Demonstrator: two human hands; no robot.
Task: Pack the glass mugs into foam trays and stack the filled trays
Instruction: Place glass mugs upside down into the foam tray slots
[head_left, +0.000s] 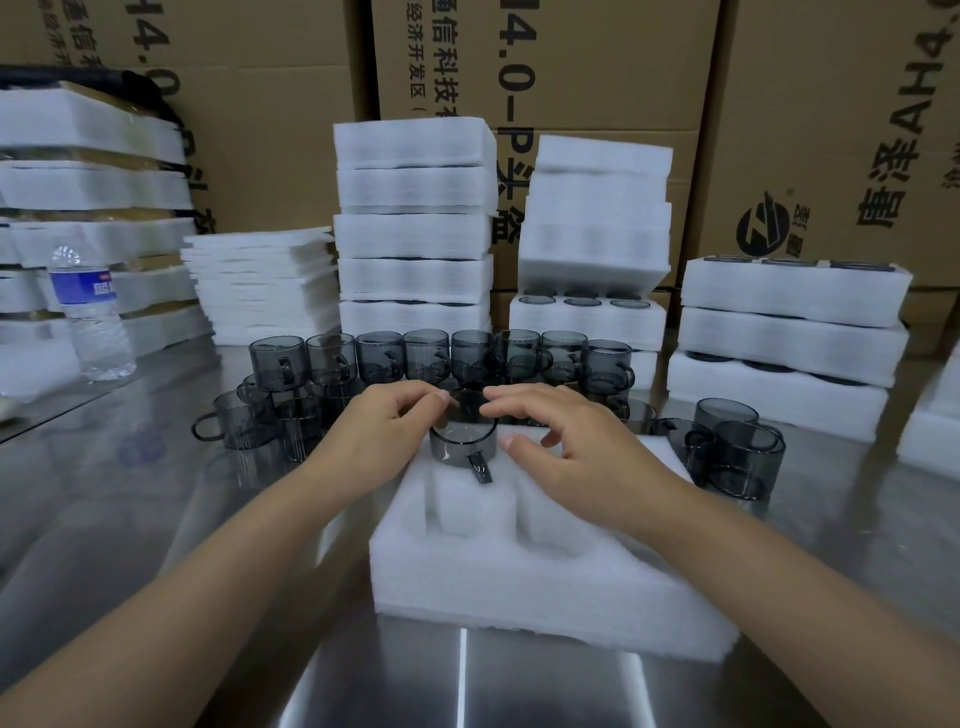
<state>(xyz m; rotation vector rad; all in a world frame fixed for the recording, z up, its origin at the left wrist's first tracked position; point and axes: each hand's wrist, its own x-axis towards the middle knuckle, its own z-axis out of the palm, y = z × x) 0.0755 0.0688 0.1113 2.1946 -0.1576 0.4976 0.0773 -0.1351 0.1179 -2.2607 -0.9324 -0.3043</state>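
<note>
Covering the far rim of the smoky glass mug (460, 451), the left hand (374, 431) bends its fingers over the glass. Its thumb is hidden, so I cannot tell if it really grasps the mug or only touches it. The right hand (566, 447) is relaxed, with fingers spread and lightly curved. Its fingertips are at the rim on the right side of the mug, and it grasps nothing that I can see. Both forearms are cut off by the lower edge of the view.

The mug stands upright in the far left pocket of the foam tray (493, 587), partly sunk in, its handle turned to the near side. The nearer pockets that show are bare white hollows. The right hand covers the far right part of the foam tray, so I cannot say what lies there.

Just behind the foam tray a row of mugs (426, 358) stands on the steel table (130, 519), and lower mugs are half hidden by the hands. A left group of mugs (244, 423) and a right group of mugs (743, 447) stand beside the foam tray; the dark glass overlaps, so their number is hard to make out.

Further behind the foam tray rise stacks of filled trays (413, 223), with dark rims showing in some pockets. Behind and left of it are a pile of flat foam sheets (260, 280) and a water bottle (93, 317). Cardboard boxes (571, 62) stand behind everything, their print cut off at the top.
</note>
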